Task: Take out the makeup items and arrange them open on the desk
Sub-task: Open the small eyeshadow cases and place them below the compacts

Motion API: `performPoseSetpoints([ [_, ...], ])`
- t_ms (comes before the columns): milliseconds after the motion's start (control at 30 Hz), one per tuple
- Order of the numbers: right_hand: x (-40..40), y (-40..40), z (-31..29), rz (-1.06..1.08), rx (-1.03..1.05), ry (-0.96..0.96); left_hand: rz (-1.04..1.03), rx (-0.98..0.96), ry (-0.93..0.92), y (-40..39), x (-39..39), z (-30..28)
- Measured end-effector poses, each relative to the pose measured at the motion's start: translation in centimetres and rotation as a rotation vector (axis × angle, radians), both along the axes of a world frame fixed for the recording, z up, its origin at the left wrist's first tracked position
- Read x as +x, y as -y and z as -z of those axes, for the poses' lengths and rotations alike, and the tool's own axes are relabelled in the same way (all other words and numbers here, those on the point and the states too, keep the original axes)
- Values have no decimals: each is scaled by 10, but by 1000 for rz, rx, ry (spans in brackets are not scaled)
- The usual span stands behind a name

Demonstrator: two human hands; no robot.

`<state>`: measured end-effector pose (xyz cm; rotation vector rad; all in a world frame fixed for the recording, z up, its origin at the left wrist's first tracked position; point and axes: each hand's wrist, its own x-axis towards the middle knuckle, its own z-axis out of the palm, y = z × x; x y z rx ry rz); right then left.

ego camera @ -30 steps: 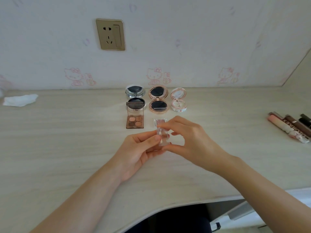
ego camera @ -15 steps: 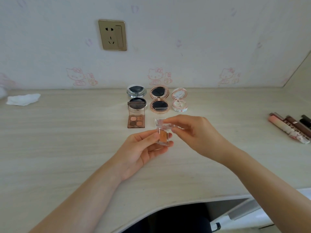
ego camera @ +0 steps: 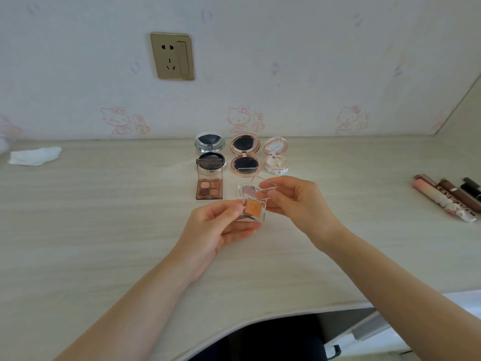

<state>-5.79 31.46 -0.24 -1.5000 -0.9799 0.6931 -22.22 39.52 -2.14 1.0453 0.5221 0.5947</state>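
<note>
Two hands meet above the pale wood-grain desk: left hand pinches a clear eyeshadow case, right hand grips its raised lid. Beyond lie open compacts, patterned wallpaper, a brass socket.

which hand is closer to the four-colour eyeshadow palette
Left. The left hand sits just in front of the palette, holding a small clear case. The right hand is farther off to the palette's right, pinching that case's lid.

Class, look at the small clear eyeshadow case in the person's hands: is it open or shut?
Open. The clear lid is swung up, pinched by the right hand, and the orange pan lies exposed in the base held by the left hand.
</note>
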Motion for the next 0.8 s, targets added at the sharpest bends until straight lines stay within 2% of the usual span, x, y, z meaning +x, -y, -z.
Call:
performPoseSetpoints([
  [100, 8, 0, 2, 29, -49, 23, -101, 176, -66, 1, -1, 0],
  [267, 16, 4, 2, 15, -93, -12, -195, 795, -360, 6, 4, 3],
  [367, 23, 7, 1, 9, -122, 16, -250, 1154, -400, 7, 11, 7],
  [433, 28, 9, 2, 13, -145, 90, -215, 1337, -389, 8, 16, 8],
  [600, 36, 15, 6, 10, -193, 253, -81, 1615, -383, 13, 28, 13],
  [800, 42, 18, 13, 46, -193, 394, -44, 1683, -347, 17, 31, 15],
])
